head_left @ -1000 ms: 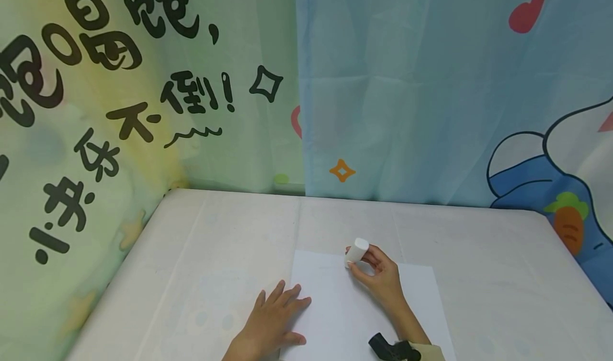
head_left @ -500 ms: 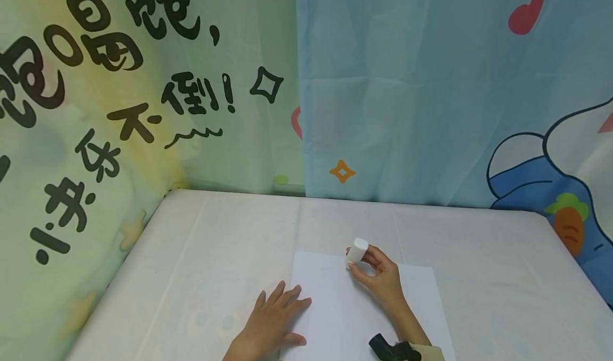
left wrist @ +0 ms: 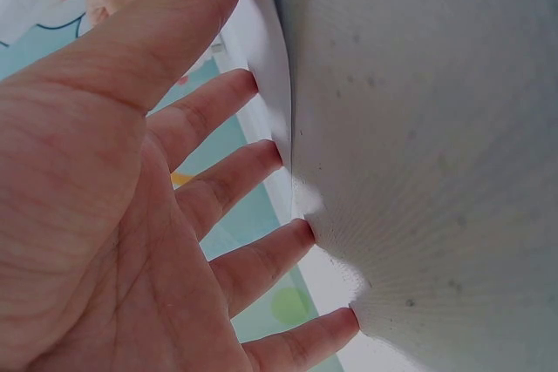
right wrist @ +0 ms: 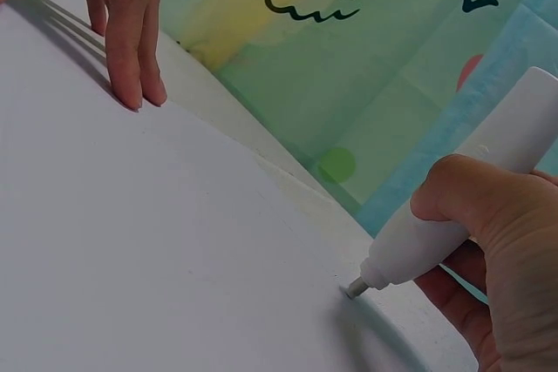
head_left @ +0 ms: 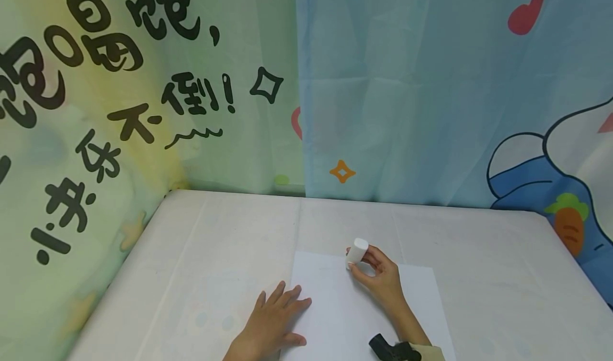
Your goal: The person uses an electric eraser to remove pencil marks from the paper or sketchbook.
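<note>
My right hand [head_left: 378, 278] pinches a thick white electric eraser [right wrist: 497, 167] between thumb and fingers. It tilts, its narrow grey tip pointing down right at the white paper [right wrist: 174, 241], close to the sheet's far edge. In the head view only the eraser's blunt white end [head_left: 359, 248] stands out above the fingers. My left hand [head_left: 270, 318] lies with fingers spread at the left edge of the paper [head_left: 335, 308]. In the left wrist view, its fingertips [left wrist: 261, 154] press on the surface along the paper's edge.
The paper lies on a table with a white cloth [head_left: 230, 233]. A green curtain [head_left: 249, 153] with black characters and a blue curtain [head_left: 407, 111] hang behind it. A black wrist mount [head_left: 395, 349] sits on my right wrist by the sleeve [head_left: 426, 352].
</note>
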Demonstrator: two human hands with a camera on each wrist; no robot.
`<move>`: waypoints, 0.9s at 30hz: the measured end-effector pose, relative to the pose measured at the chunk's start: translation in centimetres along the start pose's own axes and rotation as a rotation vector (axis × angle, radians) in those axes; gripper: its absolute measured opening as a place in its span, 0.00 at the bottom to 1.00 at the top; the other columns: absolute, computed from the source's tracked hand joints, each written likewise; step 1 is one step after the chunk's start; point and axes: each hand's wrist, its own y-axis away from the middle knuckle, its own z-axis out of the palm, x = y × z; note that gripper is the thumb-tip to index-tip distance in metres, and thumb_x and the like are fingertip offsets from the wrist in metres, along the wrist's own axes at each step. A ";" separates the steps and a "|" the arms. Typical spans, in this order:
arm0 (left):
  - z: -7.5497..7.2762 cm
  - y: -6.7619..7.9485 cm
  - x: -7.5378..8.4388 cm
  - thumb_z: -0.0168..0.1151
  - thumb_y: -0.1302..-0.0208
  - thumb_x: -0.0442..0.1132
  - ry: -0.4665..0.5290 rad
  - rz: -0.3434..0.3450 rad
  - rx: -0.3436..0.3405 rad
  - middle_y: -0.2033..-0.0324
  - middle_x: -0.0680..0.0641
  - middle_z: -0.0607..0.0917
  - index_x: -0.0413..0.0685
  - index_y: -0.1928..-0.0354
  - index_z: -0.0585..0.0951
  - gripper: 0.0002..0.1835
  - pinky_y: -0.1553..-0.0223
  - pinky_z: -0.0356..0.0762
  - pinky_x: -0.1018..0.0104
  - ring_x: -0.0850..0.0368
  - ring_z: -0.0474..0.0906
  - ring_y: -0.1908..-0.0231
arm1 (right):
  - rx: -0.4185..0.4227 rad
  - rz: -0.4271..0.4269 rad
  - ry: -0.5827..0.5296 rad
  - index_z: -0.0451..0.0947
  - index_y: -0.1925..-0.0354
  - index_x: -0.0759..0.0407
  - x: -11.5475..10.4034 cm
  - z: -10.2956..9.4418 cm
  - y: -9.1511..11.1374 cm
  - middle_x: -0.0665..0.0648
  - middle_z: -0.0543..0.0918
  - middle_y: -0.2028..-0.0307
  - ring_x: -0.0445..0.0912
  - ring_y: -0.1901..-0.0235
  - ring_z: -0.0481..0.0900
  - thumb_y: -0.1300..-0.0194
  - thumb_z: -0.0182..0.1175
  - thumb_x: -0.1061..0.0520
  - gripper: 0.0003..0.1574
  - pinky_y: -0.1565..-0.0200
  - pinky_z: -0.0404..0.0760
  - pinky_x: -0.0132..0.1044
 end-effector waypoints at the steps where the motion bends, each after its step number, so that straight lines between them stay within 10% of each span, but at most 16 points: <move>1: 0.0 0.0 0.0 0.67 0.49 0.60 0.001 0.002 0.000 0.33 0.48 0.72 0.57 0.35 0.73 0.38 0.42 0.68 0.34 0.39 0.63 0.32 | 0.001 0.001 0.005 0.77 0.52 0.74 0.0 0.0 0.0 0.42 0.84 0.57 0.28 0.58 0.80 0.54 0.69 0.79 0.27 0.50 0.75 0.19; 20: 0.0 -0.1 0.0 0.68 0.49 0.59 0.010 -0.004 -0.008 0.33 0.47 0.71 0.58 0.35 0.72 0.38 0.41 0.67 0.34 0.39 0.63 0.32 | 0.006 -0.007 0.030 0.75 0.54 0.77 -0.2 0.1 0.0 0.37 0.82 0.58 0.25 0.58 0.78 0.57 0.68 0.82 0.28 0.51 0.74 0.17; 27: -0.1 0.0 0.1 0.68 0.49 0.59 0.010 -0.005 -0.009 0.33 0.47 0.72 0.57 0.35 0.73 0.38 0.42 0.67 0.34 0.39 0.63 0.32 | -0.015 -0.012 -0.001 0.76 0.52 0.76 0.0 0.1 0.1 0.66 0.86 0.59 0.27 0.56 0.80 0.54 0.67 0.80 0.27 0.50 0.75 0.19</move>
